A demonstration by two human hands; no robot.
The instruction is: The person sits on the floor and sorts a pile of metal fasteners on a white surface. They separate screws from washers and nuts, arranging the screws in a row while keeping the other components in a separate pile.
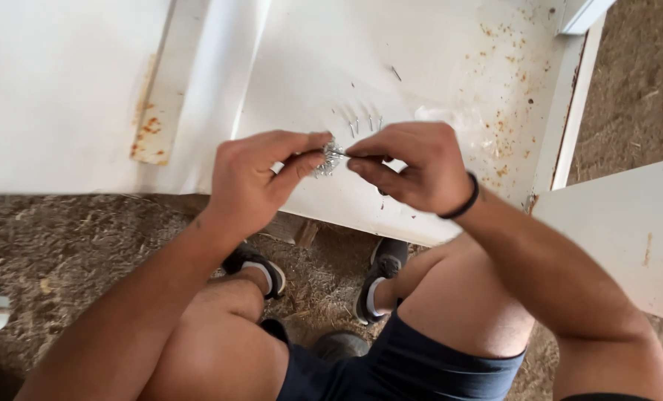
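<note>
My left hand [261, 174] pinches a small bunch of shiny metal nails [327, 160] between thumb and fingers. My right hand [409, 165], with a black band on its wrist, touches the same bunch and grips the end of one thin nail with its fingertips. Both hands hover over a white painted panel [324, 67] lying flat in front of me. A few loose nails [365, 122] lie on the panel just beyond my hands.
The panel has rust stains [147, 126] on a raised strip at left and rust specks [506, 67] at right. Another white board [628, 230] lies at the right. Below are my bare knees, dark shoes [379, 278] and straw-strewn ground [71, 245].
</note>
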